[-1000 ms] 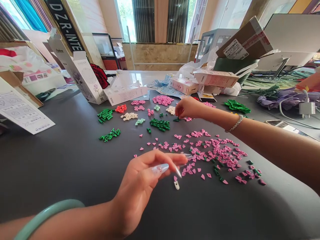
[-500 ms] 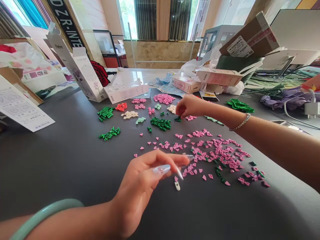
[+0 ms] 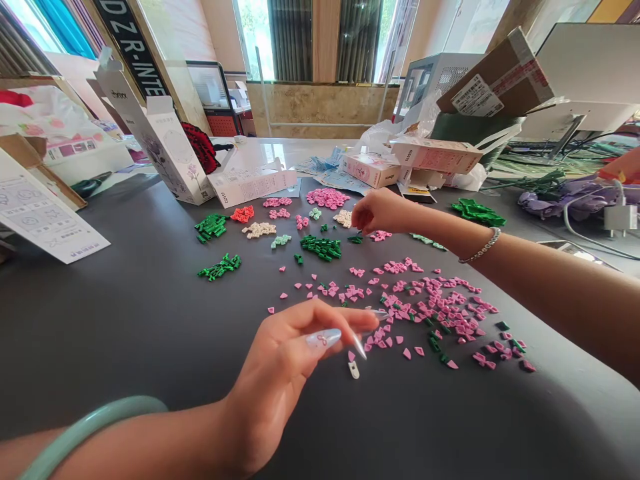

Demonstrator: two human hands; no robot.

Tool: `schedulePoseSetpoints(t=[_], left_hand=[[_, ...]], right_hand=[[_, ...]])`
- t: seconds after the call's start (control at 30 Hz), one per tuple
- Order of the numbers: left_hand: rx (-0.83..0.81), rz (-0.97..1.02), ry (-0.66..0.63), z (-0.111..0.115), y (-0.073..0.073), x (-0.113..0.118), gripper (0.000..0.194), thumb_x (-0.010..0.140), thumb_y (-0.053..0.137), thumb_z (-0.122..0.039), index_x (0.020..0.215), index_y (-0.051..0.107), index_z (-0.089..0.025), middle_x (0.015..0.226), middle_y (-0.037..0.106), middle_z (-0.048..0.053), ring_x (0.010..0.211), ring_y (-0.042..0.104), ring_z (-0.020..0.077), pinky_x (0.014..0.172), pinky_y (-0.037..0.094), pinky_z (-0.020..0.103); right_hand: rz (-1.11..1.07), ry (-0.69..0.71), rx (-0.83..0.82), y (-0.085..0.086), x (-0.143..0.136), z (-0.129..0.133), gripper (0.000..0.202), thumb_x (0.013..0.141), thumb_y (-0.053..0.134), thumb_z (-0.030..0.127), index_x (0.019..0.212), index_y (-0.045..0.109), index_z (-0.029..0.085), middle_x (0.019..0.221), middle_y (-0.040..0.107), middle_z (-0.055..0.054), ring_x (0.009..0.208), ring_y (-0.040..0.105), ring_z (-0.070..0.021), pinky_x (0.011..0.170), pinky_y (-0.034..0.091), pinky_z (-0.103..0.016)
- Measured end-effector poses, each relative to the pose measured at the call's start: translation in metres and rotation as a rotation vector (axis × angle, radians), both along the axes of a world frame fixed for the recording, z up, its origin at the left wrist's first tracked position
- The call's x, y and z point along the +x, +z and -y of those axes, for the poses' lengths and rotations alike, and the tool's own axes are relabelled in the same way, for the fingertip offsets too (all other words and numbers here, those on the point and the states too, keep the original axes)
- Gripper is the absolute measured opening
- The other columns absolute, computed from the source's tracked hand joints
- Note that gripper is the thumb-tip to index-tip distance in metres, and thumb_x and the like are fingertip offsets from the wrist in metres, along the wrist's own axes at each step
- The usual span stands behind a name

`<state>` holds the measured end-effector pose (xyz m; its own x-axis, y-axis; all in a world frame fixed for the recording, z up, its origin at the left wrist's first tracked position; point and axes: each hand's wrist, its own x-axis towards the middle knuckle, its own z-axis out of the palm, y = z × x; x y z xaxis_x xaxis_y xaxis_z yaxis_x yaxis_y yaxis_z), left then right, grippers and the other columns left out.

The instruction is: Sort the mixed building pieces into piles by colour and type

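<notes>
My left hand (image 3: 295, 360), with long pale nails, hovers palm-side over the table front. Its fingers are stretched out and loosely apart, with nothing visible in them. Close under its fingertips lies a white piece with a rounded end (image 3: 354, 370). To the right spread many loose pink pieces (image 3: 450, 300), with dark green ones (image 3: 434, 343) mixed in. Farther back, my right hand (image 3: 383, 212) has its fingers curled downward and together just above a small dark green group (image 3: 355, 239). Anything between those fingertips is hidden.
Sorted piles stand around: green pieces (image 3: 321, 247), pink pieces (image 3: 327, 198), cream pieces (image 3: 259, 230) and red pieces (image 3: 243, 213). Boxes line the back, among them a tall white box (image 3: 175, 157) and a pink box (image 3: 370, 169). Purple flowers (image 3: 565, 200) and a white charger (image 3: 621, 219) lie far right.
My right fingertips have lifted slightly, so more of the small dark green group shows. My left hand stays where it was. The view has shifted a little.
</notes>
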<state>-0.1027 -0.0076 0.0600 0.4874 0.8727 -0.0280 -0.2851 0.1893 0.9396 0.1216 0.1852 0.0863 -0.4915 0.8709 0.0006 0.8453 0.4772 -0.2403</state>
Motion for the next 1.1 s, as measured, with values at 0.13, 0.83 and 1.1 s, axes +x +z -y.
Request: schedulePoseSetpoints(t=[0.13, 0.83, 1.1], left_hand=[[0.009, -0.003, -0.005, 0.001, 0.000, 0.000, 0.019, 0.080, 0.054, -0.033, 0.078, 0.068, -0.020, 0.109, 0.070, 0.006, 0.119, 0.052, 0.0292, 0.102, 0.035, 0.040], [0.154, 0.044, 0.042, 0.003, -0.004, -0.003, 0.011, 0.081, 0.055, -0.022, 0.078, 0.065, -0.021, 0.086, 0.068, 0.002, 0.099, 0.060, 0.0234, 0.094, 0.042, 0.034], [0.189, -0.030, -0.057, 0.007, 0.000, -0.006, 0.021, 0.080, 0.060, -0.034, 0.065, 0.057, -0.019, 0.062, 0.054, 0.000, 0.058, 0.046, 0.0130, 0.055, 0.037, 0.026]], right_hand=[[-0.003, 0.020, -0.011, -0.002, -0.002, 0.002, 0.018, 0.062, 0.063, 0.006, 0.078, 0.070, 0.014, 0.072, 0.069, -0.001, 0.063, 0.061, -0.0125, 0.064, 0.047, -0.027], [0.019, 0.009, 0.094, 0.013, 0.011, 0.016, 0.011, 0.070, 0.064, 0.016, 0.079, 0.070, 0.018, 0.075, 0.070, 0.000, 0.071, 0.063, -0.0146, 0.072, 0.047, -0.030], [0.092, -0.023, 0.082, 0.021, 0.051, 0.065, 0.013, 0.074, 0.060, 0.019, 0.079, 0.072, 0.022, 0.072, 0.070, 0.001, 0.066, 0.063, -0.0145, 0.067, 0.045, -0.029]])
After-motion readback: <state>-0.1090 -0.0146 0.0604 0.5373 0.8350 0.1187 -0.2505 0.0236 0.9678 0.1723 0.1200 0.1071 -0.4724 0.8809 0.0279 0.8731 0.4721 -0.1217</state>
